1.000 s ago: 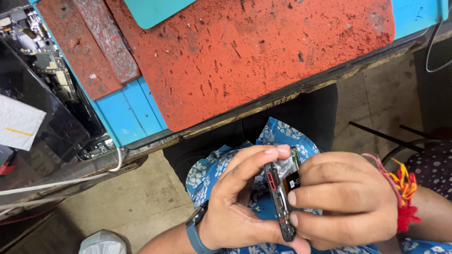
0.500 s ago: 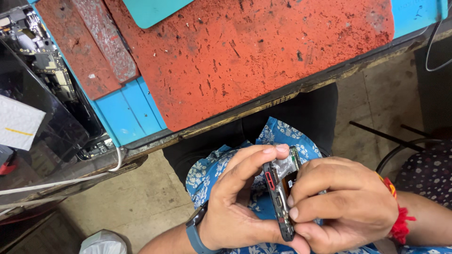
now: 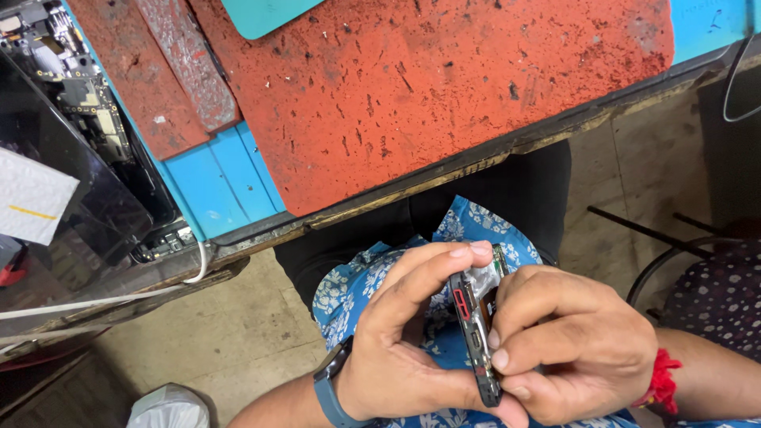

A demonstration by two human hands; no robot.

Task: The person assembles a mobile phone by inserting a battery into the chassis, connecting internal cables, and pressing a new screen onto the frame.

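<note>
Both my hands hold a small opened phone [image 3: 474, 321] edge-on above my lap, its dark frame and red inner parts showing. My left hand [image 3: 404, 341], with a blue band on the wrist, wraps it from the left, fingers over its top. My right hand [image 3: 567, 341], a red thread at the wrist, presses on it from the right with the fingertips along its edge. The phone's far side is hidden by my fingers.
A worn red mat [image 3: 444, 87] lies on a blue mat [image 3: 214, 178] on the workbench above my lap. An opened device with bare circuit boards [image 3: 75, 87] sits at the left, with a white cable [image 3: 103, 297] and a white bag [image 3: 170, 406] on the floor.
My right hand has slid a little lower and closer around the phone. The phone and my left hand have hardly moved.
</note>
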